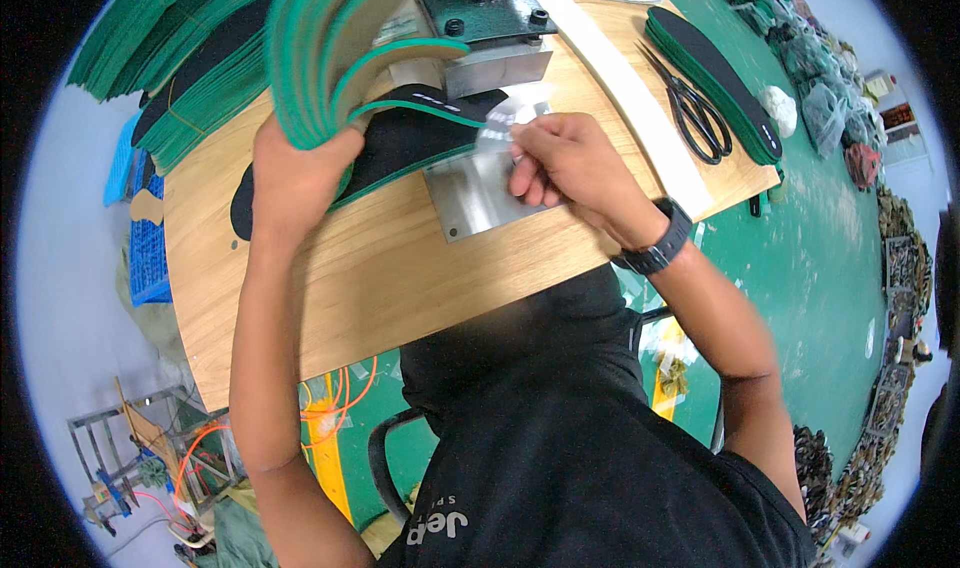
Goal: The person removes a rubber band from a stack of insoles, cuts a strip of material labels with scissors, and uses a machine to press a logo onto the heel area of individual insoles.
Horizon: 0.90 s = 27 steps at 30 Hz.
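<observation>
My left hand (300, 183) is wrapped round a fanned stack of insoles (300, 58) with green edges; some of them bend over towards the right. One insole from this bundle, dark on top with small pale marks near its end, reaches towards the metal plate (465, 213). Below it, a black insole (385, 153) lies on the table. My right hand (575, 163) pinches a small clear film (495, 133) above the plate, close to that insole's end. Behind both hands stands a press (485, 23) with a dark top plate and a metal block.
Black scissors (695, 113) and a stack of black insoles (710, 78) lie at the wooden table's right. A long white strip (625, 83) runs beside them. Tall bundles of green insoles (180, 58) stand at far left, near a blue crate (150, 253). Plastic bags (810, 68) line the floor.
</observation>
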{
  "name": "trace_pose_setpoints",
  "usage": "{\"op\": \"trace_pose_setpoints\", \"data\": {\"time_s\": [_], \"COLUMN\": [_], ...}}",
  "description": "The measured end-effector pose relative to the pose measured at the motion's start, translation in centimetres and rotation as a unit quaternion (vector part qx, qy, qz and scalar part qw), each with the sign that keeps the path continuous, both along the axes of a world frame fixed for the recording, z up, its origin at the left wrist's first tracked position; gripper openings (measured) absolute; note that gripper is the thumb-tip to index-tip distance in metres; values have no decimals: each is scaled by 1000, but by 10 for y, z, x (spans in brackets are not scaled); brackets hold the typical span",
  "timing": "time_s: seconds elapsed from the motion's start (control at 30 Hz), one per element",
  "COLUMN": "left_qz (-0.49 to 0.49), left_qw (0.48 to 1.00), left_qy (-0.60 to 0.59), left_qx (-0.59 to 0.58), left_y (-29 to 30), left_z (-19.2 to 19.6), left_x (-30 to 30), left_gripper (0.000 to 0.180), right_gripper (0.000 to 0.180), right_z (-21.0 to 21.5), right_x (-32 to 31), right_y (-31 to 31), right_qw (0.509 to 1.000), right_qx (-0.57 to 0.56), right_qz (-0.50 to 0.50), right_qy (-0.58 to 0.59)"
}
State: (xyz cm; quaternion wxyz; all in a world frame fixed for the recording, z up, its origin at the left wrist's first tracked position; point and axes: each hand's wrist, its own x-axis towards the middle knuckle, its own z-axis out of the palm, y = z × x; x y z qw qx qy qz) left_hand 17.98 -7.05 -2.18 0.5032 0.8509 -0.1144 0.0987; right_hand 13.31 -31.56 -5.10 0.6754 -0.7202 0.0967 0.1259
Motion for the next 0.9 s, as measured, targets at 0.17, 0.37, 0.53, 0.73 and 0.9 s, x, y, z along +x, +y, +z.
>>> {"op": "trace_pose_setpoints", "data": {"time_s": [0.17,0.37,0.53,0.73,0.9], "left_qz": [17,3,20,7,29], "left_qw": [996,994,999,998,999], "left_qy": [-42,-32,-36,-56,-31], "left_qx": [-71,-105,-19,-24,6], "left_y": [18,19,18,16,6], "left_z": [-14,-13,-12,-12,-6], "left_x": [15,17,15,13,6], "left_gripper": [22,21,21,22,22], "right_gripper": [28,28,27,28,28], "right_z": [6,2,5,4,8], "right_x": [8,6,10,12,11], "right_y": [7,1,8,7,8], "right_qw": [995,999,994,993,993], "right_qx": [-93,-48,-100,-110,-117], "right_qz": [46,11,40,36,33], "right_qy": [3,13,-11,-1,11]}}
